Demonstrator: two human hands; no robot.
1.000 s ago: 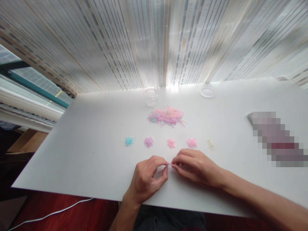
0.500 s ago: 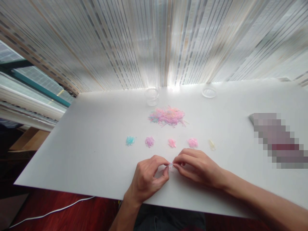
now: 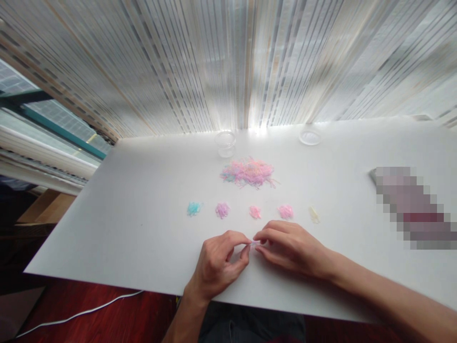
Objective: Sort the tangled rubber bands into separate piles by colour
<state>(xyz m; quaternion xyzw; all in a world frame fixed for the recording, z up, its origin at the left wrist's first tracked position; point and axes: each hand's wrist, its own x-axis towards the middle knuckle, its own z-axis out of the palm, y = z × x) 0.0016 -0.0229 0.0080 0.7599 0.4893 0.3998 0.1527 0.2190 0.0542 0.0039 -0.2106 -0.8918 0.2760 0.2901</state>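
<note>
My left hand rests low over the white table, with thumb and index finger pinched on a small pale pinkish elastic band. Facing it, my right hand has its thumb and index tips slightly apart around the band's other side. How many bands are there is too small to tell. Beyond the hands lies a row of small heaps of bands: turquoise, purple, coral pink, pink and pale yellow. Farther back spreads a larger mixed pastel pile.
A clear round tub stands behind the mixed pile, and a clear lid lies to its right. At the right is a pixelated object. Striped curtains hang along the table's back edge. A white cable crosses the red floor.
The thumb and index finger of my right hand have parted slightly from their pinch near the band. My left hand keeps its pinch almost unmoved. The heaps look the same.
</note>
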